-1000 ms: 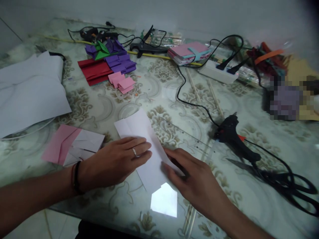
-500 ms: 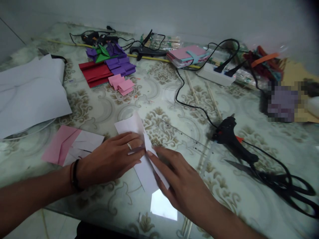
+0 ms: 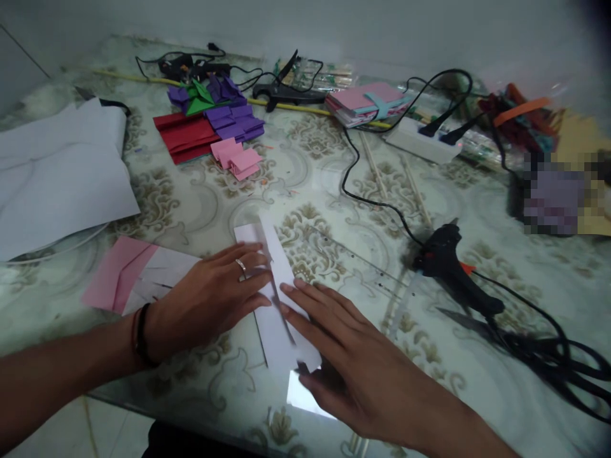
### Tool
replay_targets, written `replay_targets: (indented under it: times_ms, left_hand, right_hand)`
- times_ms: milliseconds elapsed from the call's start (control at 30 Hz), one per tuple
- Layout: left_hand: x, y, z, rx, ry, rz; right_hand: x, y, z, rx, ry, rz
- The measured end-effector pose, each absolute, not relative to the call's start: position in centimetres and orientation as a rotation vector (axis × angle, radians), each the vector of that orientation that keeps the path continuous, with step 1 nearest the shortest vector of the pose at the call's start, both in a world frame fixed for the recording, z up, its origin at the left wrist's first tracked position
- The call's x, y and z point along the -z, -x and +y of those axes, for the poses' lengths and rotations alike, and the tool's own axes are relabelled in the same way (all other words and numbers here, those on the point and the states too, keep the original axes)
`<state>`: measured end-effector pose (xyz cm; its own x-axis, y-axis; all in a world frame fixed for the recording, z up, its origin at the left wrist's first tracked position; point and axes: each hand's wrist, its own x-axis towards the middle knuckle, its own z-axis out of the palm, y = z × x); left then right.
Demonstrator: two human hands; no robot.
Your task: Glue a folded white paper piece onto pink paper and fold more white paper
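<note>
A white sheet of paper (image 3: 274, 346) with a lengthwise fold lies on the table before me. My left hand (image 3: 217, 286), wearing a ring and dark wristbands, rests its fingers on the paper's left part. Stretched fingers of my right hand (image 3: 341, 350) lie along the folded flap on the right. Both hands are open, pressing on the paper without wrapping around it. Partly under my left wrist and hand is a folded pink and white paper (image 3: 124, 270).
To the right lie a black glue gun (image 3: 458, 273), black scissors (image 3: 520, 346) and a clear ruler (image 3: 358, 261). Large white sheets (image 3: 62, 172) lie left. Folded red paper (image 3: 186, 137), purple paper (image 3: 236, 121) and pink paper (image 3: 238, 159) sit farther back, near a white power strip (image 3: 422, 143).
The raised flap of the white paper now lies flatter. My right hand has spread along it, and my left fingers have shifted slightly left. The view has moved a little.
</note>
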<state>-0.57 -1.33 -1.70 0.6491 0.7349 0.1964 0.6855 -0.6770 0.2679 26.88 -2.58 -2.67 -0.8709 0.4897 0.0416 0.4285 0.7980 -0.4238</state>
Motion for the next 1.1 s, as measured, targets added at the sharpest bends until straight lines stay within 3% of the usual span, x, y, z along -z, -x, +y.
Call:
replay_targets:
  times_ms: [1100]
  left_hand:
    - [2.5,0.4,-1.9,-0.205,-2.661,1.107]
  right_hand:
    - [3.2,-27.3,-2.8,-0.453,0.615,-2.828]
